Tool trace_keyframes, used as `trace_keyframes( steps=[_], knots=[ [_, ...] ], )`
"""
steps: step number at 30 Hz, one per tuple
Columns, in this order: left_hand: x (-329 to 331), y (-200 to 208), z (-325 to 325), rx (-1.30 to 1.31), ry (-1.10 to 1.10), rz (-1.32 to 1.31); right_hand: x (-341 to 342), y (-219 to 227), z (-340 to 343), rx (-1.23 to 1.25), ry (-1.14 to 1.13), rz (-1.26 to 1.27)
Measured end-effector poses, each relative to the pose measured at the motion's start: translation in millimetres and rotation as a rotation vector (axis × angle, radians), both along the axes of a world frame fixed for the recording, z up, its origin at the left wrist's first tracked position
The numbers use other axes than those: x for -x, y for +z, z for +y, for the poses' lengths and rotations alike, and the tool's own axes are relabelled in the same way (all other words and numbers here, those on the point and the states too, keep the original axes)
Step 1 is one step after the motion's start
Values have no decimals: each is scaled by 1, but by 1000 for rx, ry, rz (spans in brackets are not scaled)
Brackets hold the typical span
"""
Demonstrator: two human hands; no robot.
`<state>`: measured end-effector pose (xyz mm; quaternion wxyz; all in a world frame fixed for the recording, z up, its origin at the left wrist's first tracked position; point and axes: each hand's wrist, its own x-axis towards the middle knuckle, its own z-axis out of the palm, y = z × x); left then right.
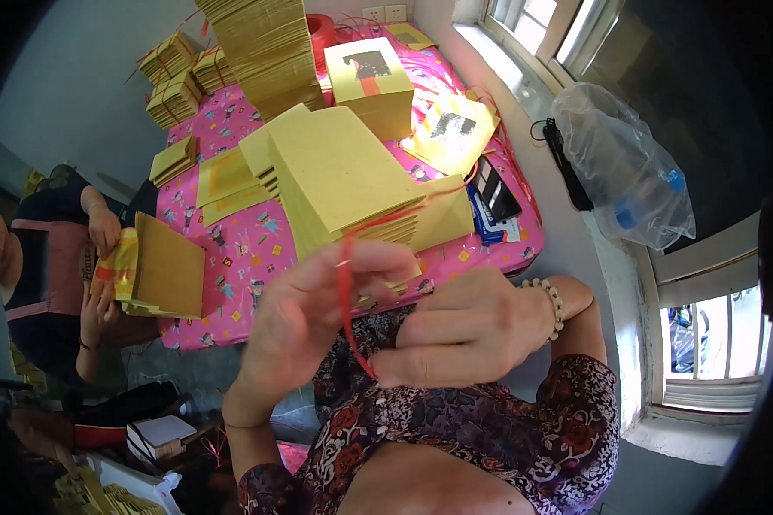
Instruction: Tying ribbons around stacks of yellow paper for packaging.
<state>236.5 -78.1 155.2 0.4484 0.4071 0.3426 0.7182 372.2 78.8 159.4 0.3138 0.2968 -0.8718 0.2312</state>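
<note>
A thin red plastic strap (344, 296) loops in front of me. My right hand (464, 330), with a beaded bracelet on its wrist, is closed and pinches the strap's lower end at the fingertips. My left hand (318, 296) is raised beside it, its fingers curved and apart and a little blurred; the strap runs across its fingers without a visible grip. Just beyond both hands, a stack of yellow paper sheets (343, 167) lies on the table's near part. From the loop the strap trails right, over the stack's front edge.
A pink patterned cloth covers the table (232, 296). On it stand a tall paper stack (266, 51), a yellow block (369, 94) and a dark phone (496, 189). At left, a co-worker's hands (103, 232) hold yellow paper. A clear plastic bag (623, 163) lies on the windowsill.
</note>
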Motion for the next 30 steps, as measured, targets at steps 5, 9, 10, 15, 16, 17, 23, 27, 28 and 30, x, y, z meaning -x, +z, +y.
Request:
trace_keyframes(
  steps=[5,9,10,15,16,17,23,27,28,30],
  knots=[
    [26,3,-24,-381,-142,-184,-6,1,6,72,75,-130],
    [41,34,-59,-587,-4,-125,-10,5,23,287,216,-240],
    [42,41,-69,-697,86,-60,-10,8,26,285,240,-239],
    [69,38,-63,-566,371,77,5,9,66,408,-503,71],
    [78,32,-57,-489,494,164,17,5,74,501,-561,52],
    [85,25,-51,-409,617,249,28,-2,84,501,-551,54],
    [113,-30,-12,-141,815,234,70,-69,128,692,-451,-468],
    [115,-57,-9,-46,706,59,74,-79,126,748,-446,-585],
    [114,-61,-9,-57,650,6,74,-82,125,802,-396,-605],
    [113,-67,-7,-41,635,-47,73,-86,126,796,-387,-627]
  ],
)
